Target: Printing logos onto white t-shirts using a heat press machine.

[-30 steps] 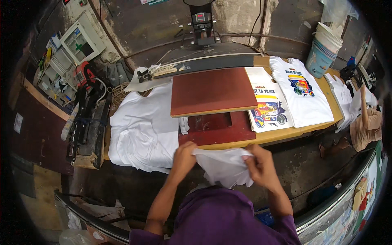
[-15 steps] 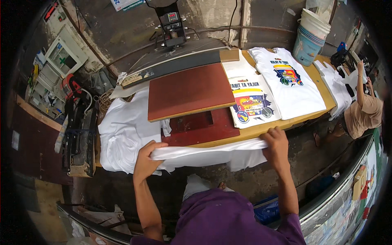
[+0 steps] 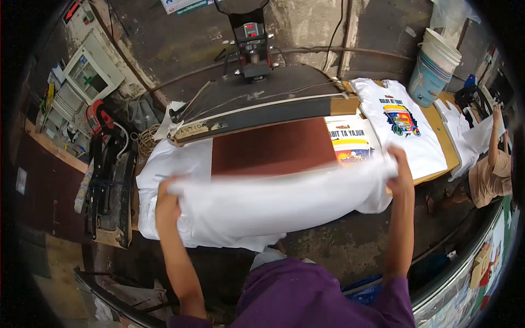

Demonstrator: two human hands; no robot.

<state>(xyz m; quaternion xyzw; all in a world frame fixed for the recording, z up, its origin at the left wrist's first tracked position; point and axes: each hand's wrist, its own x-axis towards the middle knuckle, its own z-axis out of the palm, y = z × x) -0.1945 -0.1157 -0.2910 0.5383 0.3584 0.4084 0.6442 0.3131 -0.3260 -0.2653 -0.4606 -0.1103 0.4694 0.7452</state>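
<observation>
1. The left hand [image 3: 167, 201] is gripping one end of a white cloth [image 3: 284, 199], its fingers curled closed but too blurred to tell apart
2. The right hand [image 3: 401, 170] is gripping the opposite end, likewise closed
3. Between the hands, the white cloth is hanging wide, partly hiding the brown board [image 3: 268, 145] just beyond them
4. Printed paper [image 3: 354, 143] is lying just beyond the right hand
5. The step in hand is seemingly spreading the cloth; the next move is probably calling for level hands and even tension over the board
</observation>
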